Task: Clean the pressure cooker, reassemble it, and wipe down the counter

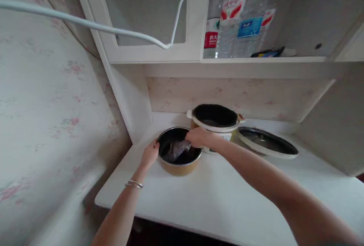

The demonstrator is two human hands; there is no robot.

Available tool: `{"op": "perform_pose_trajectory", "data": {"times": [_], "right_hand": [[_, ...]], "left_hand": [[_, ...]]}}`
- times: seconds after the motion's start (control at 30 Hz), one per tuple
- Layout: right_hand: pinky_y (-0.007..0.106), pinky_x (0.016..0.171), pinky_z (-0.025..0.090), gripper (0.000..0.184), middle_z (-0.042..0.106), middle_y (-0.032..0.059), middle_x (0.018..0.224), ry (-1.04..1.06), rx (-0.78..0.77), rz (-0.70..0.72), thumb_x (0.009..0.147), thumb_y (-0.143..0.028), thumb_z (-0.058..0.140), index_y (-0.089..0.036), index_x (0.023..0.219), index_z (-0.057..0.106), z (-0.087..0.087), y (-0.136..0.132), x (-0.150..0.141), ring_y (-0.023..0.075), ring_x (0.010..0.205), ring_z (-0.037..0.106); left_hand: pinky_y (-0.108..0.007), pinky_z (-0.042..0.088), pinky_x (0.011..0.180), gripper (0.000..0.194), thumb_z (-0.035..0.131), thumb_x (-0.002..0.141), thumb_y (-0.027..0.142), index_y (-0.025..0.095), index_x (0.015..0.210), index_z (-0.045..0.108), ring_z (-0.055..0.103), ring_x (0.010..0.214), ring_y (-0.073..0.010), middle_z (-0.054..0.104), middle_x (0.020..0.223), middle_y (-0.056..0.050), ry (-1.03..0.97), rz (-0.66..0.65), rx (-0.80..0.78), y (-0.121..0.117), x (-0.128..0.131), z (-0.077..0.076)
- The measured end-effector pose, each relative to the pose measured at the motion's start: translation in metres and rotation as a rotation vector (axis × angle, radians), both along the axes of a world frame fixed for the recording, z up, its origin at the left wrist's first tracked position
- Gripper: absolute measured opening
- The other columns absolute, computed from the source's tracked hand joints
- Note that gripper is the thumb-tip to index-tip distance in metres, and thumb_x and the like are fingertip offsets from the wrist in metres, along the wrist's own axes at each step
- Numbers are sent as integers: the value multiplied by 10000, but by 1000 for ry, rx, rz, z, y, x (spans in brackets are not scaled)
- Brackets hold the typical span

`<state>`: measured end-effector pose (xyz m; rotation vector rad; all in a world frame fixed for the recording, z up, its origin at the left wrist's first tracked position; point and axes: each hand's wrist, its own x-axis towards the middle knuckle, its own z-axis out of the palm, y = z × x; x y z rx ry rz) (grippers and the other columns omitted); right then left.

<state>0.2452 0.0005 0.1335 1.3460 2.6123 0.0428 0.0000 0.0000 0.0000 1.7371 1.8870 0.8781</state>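
Note:
A yellow-walled inner pot (178, 169) with a dark inside stands on the white counter (222, 200). My left hand (150, 153) grips its left rim, fingers closed on the edge. My right hand (198, 137) reaches over the right rim and is closed on a grey cloth (178, 149) that lies inside the pot. Just behind stands a cream rice cooker (215, 120), open, with a dark inside.
The cooker's lid (267, 142) lies upside down on the counter at the right. Several plastic bottles (240, 14) stand on the shelf above. A white cable (85, 24) crosses the top left. A wallpapered wall (51, 117) closes in the left side.

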Motion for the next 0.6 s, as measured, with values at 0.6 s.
{"op": "perform_pose_trajectory", "data": {"times": [0.6], "right_hand": [[353,1013,428,748,507,27,1382,788,248,-247,665,-41,442,-274,1375,468,-94,-72,130,215,1205,522]], "left_hand": [[-218,418,450,445,421,928,371,199,1321,540,540,420,-118,643,630,0,-154,88,-70,-14,12,15]]}}
